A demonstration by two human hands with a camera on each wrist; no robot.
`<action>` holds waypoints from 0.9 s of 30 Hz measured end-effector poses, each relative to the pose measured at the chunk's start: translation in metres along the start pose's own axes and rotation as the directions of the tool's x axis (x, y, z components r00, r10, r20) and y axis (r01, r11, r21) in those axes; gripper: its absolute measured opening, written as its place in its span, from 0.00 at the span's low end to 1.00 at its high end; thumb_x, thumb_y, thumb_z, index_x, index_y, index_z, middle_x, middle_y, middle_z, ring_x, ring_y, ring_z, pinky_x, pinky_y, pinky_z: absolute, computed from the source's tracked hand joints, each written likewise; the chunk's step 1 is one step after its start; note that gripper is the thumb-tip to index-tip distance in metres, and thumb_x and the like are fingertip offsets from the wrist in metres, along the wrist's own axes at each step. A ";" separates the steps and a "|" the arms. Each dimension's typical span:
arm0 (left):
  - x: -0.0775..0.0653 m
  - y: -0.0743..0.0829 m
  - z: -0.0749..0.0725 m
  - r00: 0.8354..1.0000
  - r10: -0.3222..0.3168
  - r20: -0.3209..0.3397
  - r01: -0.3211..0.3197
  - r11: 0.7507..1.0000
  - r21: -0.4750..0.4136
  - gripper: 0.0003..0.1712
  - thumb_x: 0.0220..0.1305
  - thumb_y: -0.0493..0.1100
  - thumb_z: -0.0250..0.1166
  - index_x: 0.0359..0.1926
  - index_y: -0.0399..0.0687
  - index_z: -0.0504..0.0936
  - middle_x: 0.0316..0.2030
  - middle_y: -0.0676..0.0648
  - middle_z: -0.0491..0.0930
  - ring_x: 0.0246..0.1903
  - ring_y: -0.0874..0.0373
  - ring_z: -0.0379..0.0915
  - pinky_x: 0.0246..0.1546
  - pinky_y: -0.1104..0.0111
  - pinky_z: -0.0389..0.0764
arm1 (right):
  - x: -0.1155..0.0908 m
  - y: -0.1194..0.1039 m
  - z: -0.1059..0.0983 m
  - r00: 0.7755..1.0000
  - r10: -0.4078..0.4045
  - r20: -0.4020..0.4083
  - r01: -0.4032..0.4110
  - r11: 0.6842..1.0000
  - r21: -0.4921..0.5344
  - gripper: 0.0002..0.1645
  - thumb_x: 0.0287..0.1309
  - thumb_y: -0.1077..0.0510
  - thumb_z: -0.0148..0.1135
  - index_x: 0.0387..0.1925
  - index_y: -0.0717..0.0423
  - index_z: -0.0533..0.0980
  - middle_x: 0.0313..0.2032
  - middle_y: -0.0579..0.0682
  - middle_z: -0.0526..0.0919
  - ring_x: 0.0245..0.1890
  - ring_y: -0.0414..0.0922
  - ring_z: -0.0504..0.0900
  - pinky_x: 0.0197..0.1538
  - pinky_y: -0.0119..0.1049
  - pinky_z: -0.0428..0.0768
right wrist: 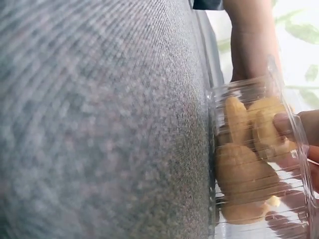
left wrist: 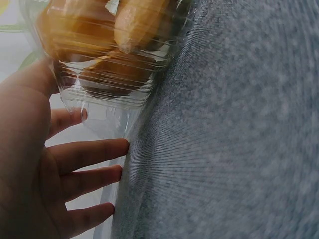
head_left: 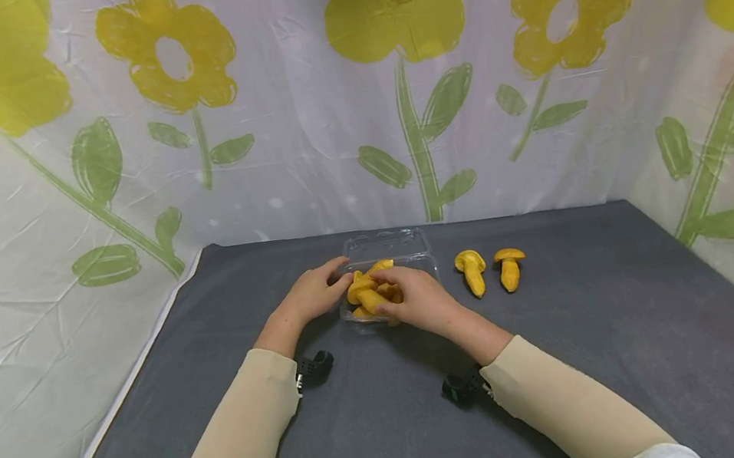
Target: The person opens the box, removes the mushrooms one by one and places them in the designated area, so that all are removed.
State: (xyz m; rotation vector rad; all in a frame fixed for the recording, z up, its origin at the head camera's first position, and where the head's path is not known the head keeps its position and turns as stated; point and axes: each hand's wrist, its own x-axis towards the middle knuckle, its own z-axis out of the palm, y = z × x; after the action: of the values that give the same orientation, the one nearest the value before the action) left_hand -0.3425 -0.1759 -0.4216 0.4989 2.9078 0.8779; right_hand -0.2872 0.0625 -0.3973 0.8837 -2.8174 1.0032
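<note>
A clear plastic clamshell box (head_left: 367, 320), its lid (head_left: 386, 245) raised at the back, holds several yellow mushrooms (right wrist: 239, 169). My right hand (head_left: 421, 301) reaches in over the box's right side and pinches one yellow mushroom (head_left: 371, 300) on top of the pile. The thumb lies against that mushroom in the right wrist view; the other fingertips are partly hidden. At the box's left side is my left hand (head_left: 313, 292). Its fingers are spread and mostly straight, with the thumb against the wall of the box (left wrist: 114, 97) in the left wrist view.
Two more yellow mushrooms, one (head_left: 472, 272) beside the other (head_left: 510, 269), lie on the dark grey cloth (head_left: 599, 353) right of the box. Behind the table hangs a white curtain (head_left: 301, 152) with painted flowers. Each wrist wears a black camera mount (head_left: 316, 368).
</note>
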 end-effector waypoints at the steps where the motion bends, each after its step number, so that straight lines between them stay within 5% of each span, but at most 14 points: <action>1: 0.000 0.000 0.000 1.000 -0.001 0.000 0.001 1.000 0.002 0.36 0.79 0.62 0.51 0.79 0.54 0.62 0.62 0.42 0.79 0.59 0.46 0.78 0.59 0.48 0.77 | 0.000 0.000 0.000 1.000 -0.012 -0.001 0.012 1.000 0.000 0.34 0.65 0.54 0.72 0.70 0.55 0.73 0.63 0.52 0.78 0.58 0.50 0.81 0.58 0.48 0.80; 10: 0.003 -0.001 0.002 1.000 -0.006 0.006 0.006 1.000 0.003 0.35 0.80 0.62 0.50 0.79 0.55 0.62 0.61 0.43 0.80 0.55 0.47 0.79 0.57 0.48 0.78 | -0.002 -0.002 0.000 0.995 -0.102 0.007 0.103 0.994 -0.045 0.36 0.65 0.58 0.72 0.72 0.53 0.72 0.63 0.54 0.75 0.57 0.51 0.79 0.55 0.46 0.81; 27: 0.001 0.000 0.002 1.000 -0.009 0.012 0.009 1.000 -0.005 0.35 0.80 0.62 0.50 0.80 0.56 0.61 0.64 0.42 0.78 0.56 0.46 0.79 0.56 0.46 0.78 | -0.003 -0.007 0.003 0.951 -0.219 -0.219 0.188 0.970 -0.152 0.12 0.66 0.55 0.70 0.49 0.51 0.87 0.44 0.46 0.88 0.41 0.41 0.85 0.43 0.38 0.84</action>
State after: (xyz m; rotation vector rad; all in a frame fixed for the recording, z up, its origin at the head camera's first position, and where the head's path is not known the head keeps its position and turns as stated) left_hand -0.3427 -0.1746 -0.4231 0.4893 2.8937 0.8781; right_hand -0.2803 0.0579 -0.3969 0.9485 -2.5026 0.8260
